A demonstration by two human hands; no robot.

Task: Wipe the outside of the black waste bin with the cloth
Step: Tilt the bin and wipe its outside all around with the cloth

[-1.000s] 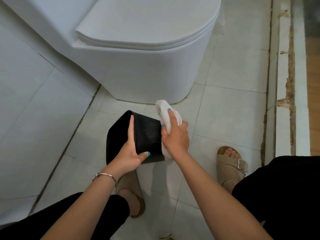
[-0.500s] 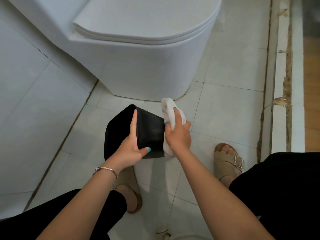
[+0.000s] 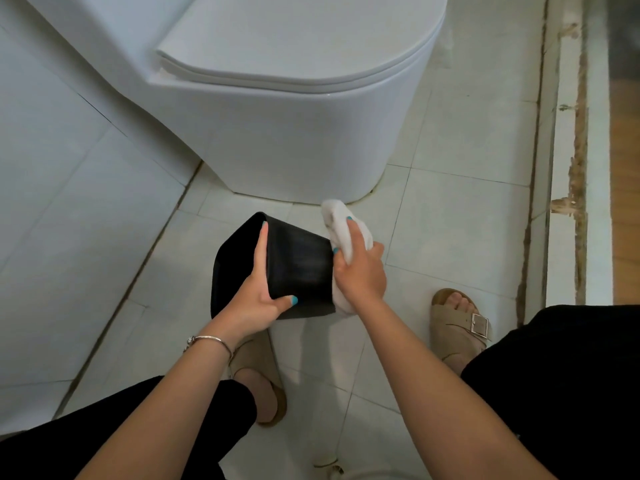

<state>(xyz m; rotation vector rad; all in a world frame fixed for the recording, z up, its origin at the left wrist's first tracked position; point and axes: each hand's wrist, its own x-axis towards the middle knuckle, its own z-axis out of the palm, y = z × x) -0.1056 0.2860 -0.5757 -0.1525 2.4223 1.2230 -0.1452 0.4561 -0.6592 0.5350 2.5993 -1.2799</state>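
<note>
The black waste bin [image 3: 301,265] is held tipped on its side above the floor, its open mouth facing left. My left hand [image 3: 258,299] grips its rim, index finger laid along the edge and thumb on the near side. A white cloth [image 3: 341,221] is bunched in my right hand [image 3: 362,271], which presses it against the bin's base end on the right. Part of the cloth shows below that hand too.
A white toilet [image 3: 294,133] with its lid down stands just beyond the bin. A tiled wall [image 3: 62,174] runs along the left. A raised threshold [image 3: 568,168] borders the right. My sandalled feet [image 3: 457,323] rest on the tiled floor.
The bin and both hands have held their grip. My right hand with the cloth has shifted only slightly against the bin's right end; the view moved a little.
</note>
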